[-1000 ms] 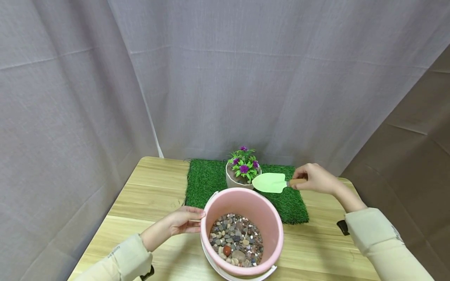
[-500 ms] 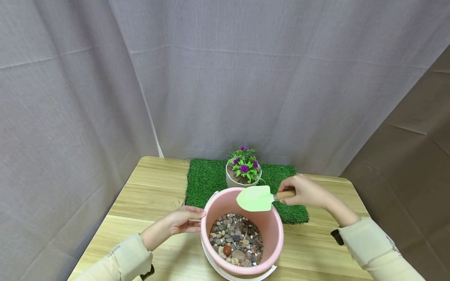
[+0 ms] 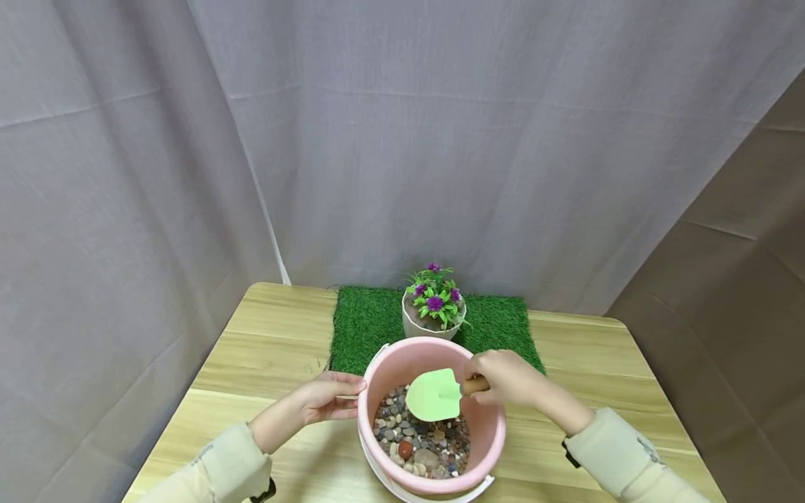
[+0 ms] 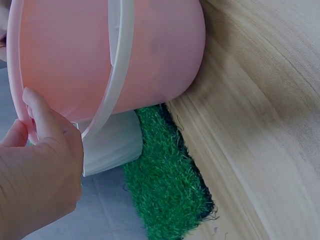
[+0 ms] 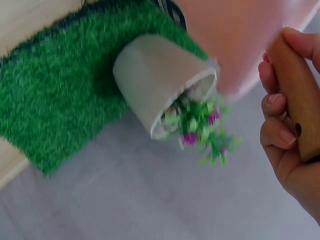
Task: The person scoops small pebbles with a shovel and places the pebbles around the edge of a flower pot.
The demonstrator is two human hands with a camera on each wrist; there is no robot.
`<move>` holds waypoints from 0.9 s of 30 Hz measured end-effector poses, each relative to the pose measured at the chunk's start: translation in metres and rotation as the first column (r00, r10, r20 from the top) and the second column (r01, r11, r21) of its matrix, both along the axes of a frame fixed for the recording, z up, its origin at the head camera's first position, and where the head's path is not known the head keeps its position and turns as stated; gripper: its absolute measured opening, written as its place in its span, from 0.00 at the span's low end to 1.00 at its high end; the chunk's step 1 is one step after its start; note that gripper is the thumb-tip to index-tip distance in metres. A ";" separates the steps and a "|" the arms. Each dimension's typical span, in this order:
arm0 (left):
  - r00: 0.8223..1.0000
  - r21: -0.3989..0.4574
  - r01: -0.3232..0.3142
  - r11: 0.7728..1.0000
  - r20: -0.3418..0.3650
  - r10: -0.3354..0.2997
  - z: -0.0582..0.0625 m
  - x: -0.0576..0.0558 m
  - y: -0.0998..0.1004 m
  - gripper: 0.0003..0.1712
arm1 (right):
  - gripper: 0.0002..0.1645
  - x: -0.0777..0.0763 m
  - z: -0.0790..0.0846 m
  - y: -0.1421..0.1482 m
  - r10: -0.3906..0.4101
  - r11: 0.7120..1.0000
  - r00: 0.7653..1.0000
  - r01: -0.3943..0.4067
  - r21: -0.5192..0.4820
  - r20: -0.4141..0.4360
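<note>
A pink bucket point(image 3: 495, 436) with a white handle point(image 4: 116, 65) stands at the front of the table, pebbles point(image 3: 402, 419) covering its bottom. My left hand point(image 3: 327, 397) pinches the bucket's left rim, thumb on one side and fingers on the other, as the left wrist view shows. In my right hand point(image 3: 506, 377) is a garden trowel point(image 3: 434, 396), its wooden handle point(image 5: 295, 85) wrapped by the fingers. The pale green blade hangs inside the bucket, above the pebbles. From the head view I cannot tell whether it touches them.
Behind the bucket, a white flowerpot point(image 3: 431, 331) with a purple-flowered plant point(image 3: 435, 302) stands on a green artificial grass mat point(image 3: 371, 328). Beneath everything is a wooden table point(image 3: 277, 335). Grey curtain point(image 3: 402, 175) closes off the back and left; brown cloth point(image 3: 723, 293) hangs at the right.
My right hand has brought the trowel left and down, from beside the flowerpot over the rim and into the bucket. The left hand stays on the rim.
</note>
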State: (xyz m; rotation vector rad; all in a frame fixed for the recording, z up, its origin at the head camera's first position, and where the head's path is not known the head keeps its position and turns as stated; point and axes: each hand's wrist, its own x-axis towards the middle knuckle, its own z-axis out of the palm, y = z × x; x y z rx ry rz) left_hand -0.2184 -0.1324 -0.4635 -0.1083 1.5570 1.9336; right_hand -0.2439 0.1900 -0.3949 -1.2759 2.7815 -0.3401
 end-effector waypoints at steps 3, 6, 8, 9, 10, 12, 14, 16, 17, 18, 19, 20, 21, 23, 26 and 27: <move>1.000 -0.002 0.003 1.000 -0.001 -0.003 -0.001 0.001 0.001 0.14 | 0.20 0.005 -0.009 -0.005 0.009 0.999 1.000 -0.008 0.046 -0.022; 1.000 -0.002 0.006 1.000 -0.002 -0.006 -0.001 0.001 0.001 0.14 | 0.20 0.008 -0.014 -0.007 0.031 0.996 0.997 -0.024 0.086 -0.072; 1.000 -0.005 0.007 1.000 -0.004 -0.007 0.000 0.001 0.001 0.14 | 0.19 0.010 -0.016 -0.009 0.055 0.994 0.993 -0.044 0.105 -0.107; 1.000 -0.007 0.008 1.000 -0.006 -0.008 0.000 0.001 0.000 0.13 | 0.20 0.010 -0.017 -0.010 0.065 0.992 0.990 -0.050 0.115 -0.127; 1.000 -0.010 0.008 1.000 -0.008 -0.008 0.000 0.001 0.000 0.13 | 0.19 0.011 -0.019 -0.012 0.077 0.991 0.987 -0.060 0.124 -0.143; 1.000 -0.014 0.009 1.000 -0.013 -0.009 0.001 0.000 0.000 0.14 | 0.20 0.012 -0.021 -0.015 0.096 0.988 0.981 -0.074 0.135 -0.168; 1.000 -0.021 0.011 1.000 -0.019 -0.011 0.002 -0.001 0.000 0.15 | 0.19 0.012 -0.025 -0.019 0.113 0.986 0.977 -0.087 0.145 -0.179; 1.000 -0.025 0.015 1.000 -0.027 -0.015 0.002 -0.001 0.000 0.16 | 0.18 0.012 -0.028 -0.023 0.125 0.985 0.975 -0.100 0.143 -0.182; 0.999 -0.028 0.015 0.999 -0.031 -0.016 0.003 -0.001 0.000 0.16 | 0.18 0.012 -0.030 -0.025 0.135 0.984 0.973 -0.109 0.142 -0.188; 0.999 -0.030 0.016 0.999 -0.035 -0.017 0.003 -0.001 0.000 0.16 | 0.17 0.012 -0.032 -0.027 0.143 0.983 0.971 -0.116 0.144 -0.193; 0.999 -0.032 0.016 0.999 -0.040 -0.018 0.004 -0.001 0.000 0.16 | 0.16 0.012 -0.033 -0.028 0.149 0.982 0.969 -0.122 0.143 -0.196; 0.999 -0.034 0.016 0.999 -0.040 -0.018 0.004 -0.001 0.000 0.16 | 0.15 0.011 -0.035 -0.029 0.155 0.982 0.968 -0.128 0.140 -0.199; 0.999 -0.038 0.015 0.999 -0.038 -0.017 0.004 -0.001 0.001 0.15 | 0.15 0.010 -0.037 -0.030 0.153 0.983 0.969 -0.129 0.133 -0.192; 0.999 -0.043 0.007 0.999 -0.031 -0.008 0.005 0.000 0.001 0.14 | 0.16 0.008 -0.042 -0.031 0.150 0.984 0.973 -0.131 0.116 -0.175; 1.000 -0.046 -0.012 0.999 -0.013 0.011 0.004 0.002 0.003 0.11 | 0.16 0.006 -0.050 -0.033 0.172 0.982 0.975 -0.159 0.101 -0.140; 1.000 -0.047 -0.016 0.999 -0.009 0.016 0.004 0.002 0.003 0.10 | 0.16 0.005 -0.053 -0.034 0.184 0.980 0.974 -0.172 0.099 -0.134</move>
